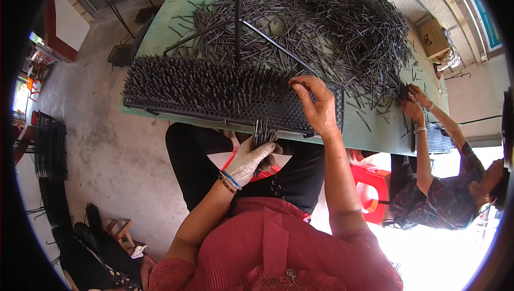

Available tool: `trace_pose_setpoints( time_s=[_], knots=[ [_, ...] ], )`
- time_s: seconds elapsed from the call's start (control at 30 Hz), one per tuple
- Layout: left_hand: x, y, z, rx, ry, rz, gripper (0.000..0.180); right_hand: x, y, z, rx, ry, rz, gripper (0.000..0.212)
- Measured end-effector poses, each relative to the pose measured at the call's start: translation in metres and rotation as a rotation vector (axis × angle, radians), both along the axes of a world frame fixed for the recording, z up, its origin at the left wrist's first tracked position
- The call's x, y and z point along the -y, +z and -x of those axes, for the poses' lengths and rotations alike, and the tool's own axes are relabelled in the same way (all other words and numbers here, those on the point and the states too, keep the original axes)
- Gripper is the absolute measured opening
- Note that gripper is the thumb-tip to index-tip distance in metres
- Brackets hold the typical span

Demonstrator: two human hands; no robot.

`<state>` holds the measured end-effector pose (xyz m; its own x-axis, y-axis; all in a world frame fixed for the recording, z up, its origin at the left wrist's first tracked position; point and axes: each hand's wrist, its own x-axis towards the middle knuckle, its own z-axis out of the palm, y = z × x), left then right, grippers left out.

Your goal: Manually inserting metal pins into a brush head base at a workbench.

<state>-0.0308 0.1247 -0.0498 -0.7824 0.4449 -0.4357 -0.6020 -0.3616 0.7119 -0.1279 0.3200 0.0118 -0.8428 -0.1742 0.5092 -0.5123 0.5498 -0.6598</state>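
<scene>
My left hand (247,163), in a pale work glove, is closed round a bundle of thin black sticks (262,132) below the near edge of a black perforated tray (313,111). Upright black sticks (193,85) stand densely in the tray's holes from its left end to past the middle. Bare holes show along the near side and at the right end. Over the right part, my bare right hand (321,110) is closed, with thumb and fingertips together beside the last upright sticks. What the fingertips pinch is too small to make out.
A large heap of loose black sticks (369,36) covers the far side of the green table (160,34). A black metal stand (239,18) rises behind the tray. At right, a co-worker's hands (416,102) handle sticks near another tray (439,138). A cardboard box (432,39) stands beyond.
</scene>
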Motion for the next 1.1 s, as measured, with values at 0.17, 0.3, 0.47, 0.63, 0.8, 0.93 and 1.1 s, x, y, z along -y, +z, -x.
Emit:
trace_pose_setpoints(
  time_s=[0.17,0.3,0.47,0.63,0.8,0.93,1.1],
  knots=[
    [0.000,-0.003,0.000,0.009,0.014,-0.020,0.030,0.000,-0.010,-0.003,0.099,0.013,0.081,0.016],
    [0.000,-0.003,0.001,0.010,0.022,-0.034,0.029,0.005,-0.008,-0.007,0.193,0.005,0.194,0.018],
    [-0.001,-0.004,0.000,0.019,0.028,-0.038,0.029,0.007,-0.011,-0.009,0.167,0.003,0.170,0.018],
    [-0.001,-0.006,0.000,0.021,0.024,-0.039,0.031,0.008,-0.012,-0.008,0.201,-0.012,0.211,0.018],
    [0.000,-0.007,0.000,0.017,0.024,-0.032,0.031,0.005,-0.015,-0.004,0.037,-0.023,0.043,0.015],
    [0.000,-0.008,0.000,0.014,0.025,-0.025,0.030,0.007,-0.016,-0.008,0.031,-0.021,0.071,0.014],
    [0.000,-0.009,0.001,0.014,0.024,-0.029,0.030,0.009,-0.018,-0.008,0.042,-0.055,0.033,0.014]
  ],
)
